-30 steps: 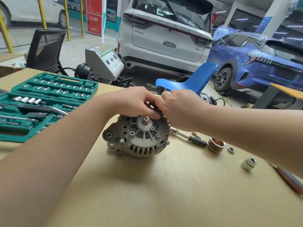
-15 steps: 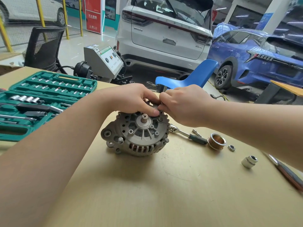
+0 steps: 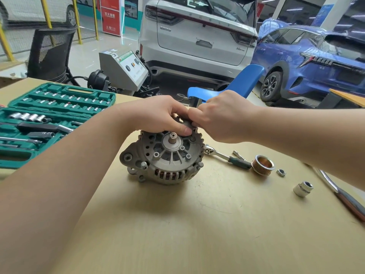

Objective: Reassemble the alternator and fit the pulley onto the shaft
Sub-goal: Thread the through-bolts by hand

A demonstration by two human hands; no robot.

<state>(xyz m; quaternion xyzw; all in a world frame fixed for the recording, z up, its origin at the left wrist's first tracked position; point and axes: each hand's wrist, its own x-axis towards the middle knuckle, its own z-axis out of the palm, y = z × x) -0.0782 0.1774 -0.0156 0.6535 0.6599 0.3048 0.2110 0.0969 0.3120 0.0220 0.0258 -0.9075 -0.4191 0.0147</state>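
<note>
Two hands work at the alternator's far rim. Green socket set (image 3: 49,117) open at far left. Left hand (image 3: 158,115) curls over the alternator (image 3: 167,157) top, thumb pressed near the bare shaft (image 3: 173,137). Right hand (image 3: 223,117) pinches at the rim; what it pinches is hidden. Ratchet (image 3: 227,158), then pulley (image 3: 262,165) and nut (image 3: 280,172) lie well right, unfitted. Judgement: casting heavy, rigid; grip the housing rim, not the exposed copper windings.
</note>
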